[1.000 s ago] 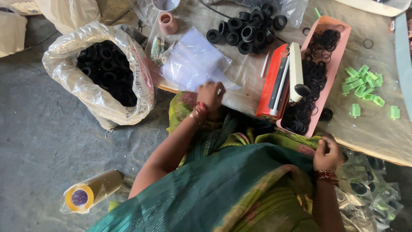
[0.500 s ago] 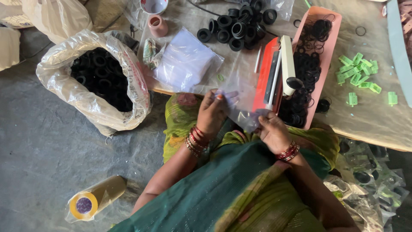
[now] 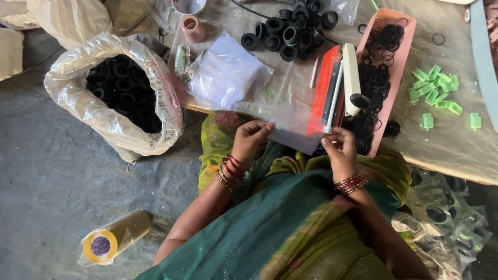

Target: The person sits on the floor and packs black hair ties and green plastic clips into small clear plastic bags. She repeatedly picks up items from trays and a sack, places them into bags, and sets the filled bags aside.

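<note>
Both hands are pinching 1 small clear plastic bag (image 3: 290, 136) just below the long orange heat sealer (image 3: 332, 93) on the bench (image 3: 456, 150). The left hand (image 3: 250, 140) is gripping the bag's left edge, and the right hand (image 3: 340, 150) is pinching its right corner, nearest the sealer.

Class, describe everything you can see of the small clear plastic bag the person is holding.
The clear plastic bag is small, thin, see-through and looks empty. It is held flat between both hands: the left hand pinches its left edge, the right hand its right edge. It hangs just in front of the table edge, above the person's lap, with its upper part overlapping the view of the orange sealing tool. Whether its mouth is open cannot be told.
</note>
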